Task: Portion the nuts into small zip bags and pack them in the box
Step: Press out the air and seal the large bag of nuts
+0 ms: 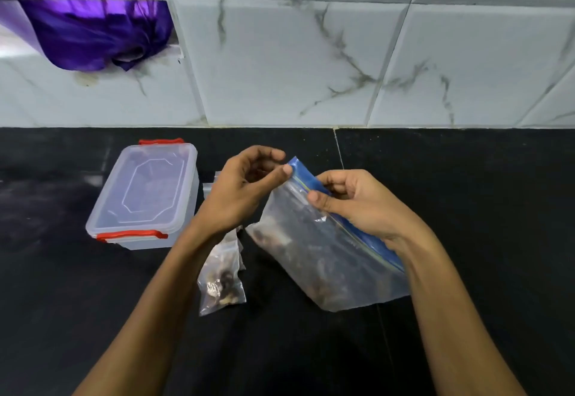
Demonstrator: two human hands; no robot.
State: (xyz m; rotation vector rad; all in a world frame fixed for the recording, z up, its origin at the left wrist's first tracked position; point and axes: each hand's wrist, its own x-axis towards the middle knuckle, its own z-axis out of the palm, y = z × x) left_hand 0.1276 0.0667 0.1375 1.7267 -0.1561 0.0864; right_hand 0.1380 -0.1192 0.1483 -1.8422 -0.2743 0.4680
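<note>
We are holding a large clear zip bag (326,255) of nuts above a black bench (466,177). Our right hand (357,205) is gripping the bag's blue zip strip, fingers curled around it. Our left hand (242,190) is pinching the strip's far end between thumb and fingertips. A small zip bag (221,283) with a few nuts inside is lying on the bench just beside the large bag, between our forearms. A clear plastic box (146,196) with red clips is sitting lidded to the left. Marbled tiles (311,62) are lining the wall behind, and purple cloth (84,22) is hanging at upper left.
</note>
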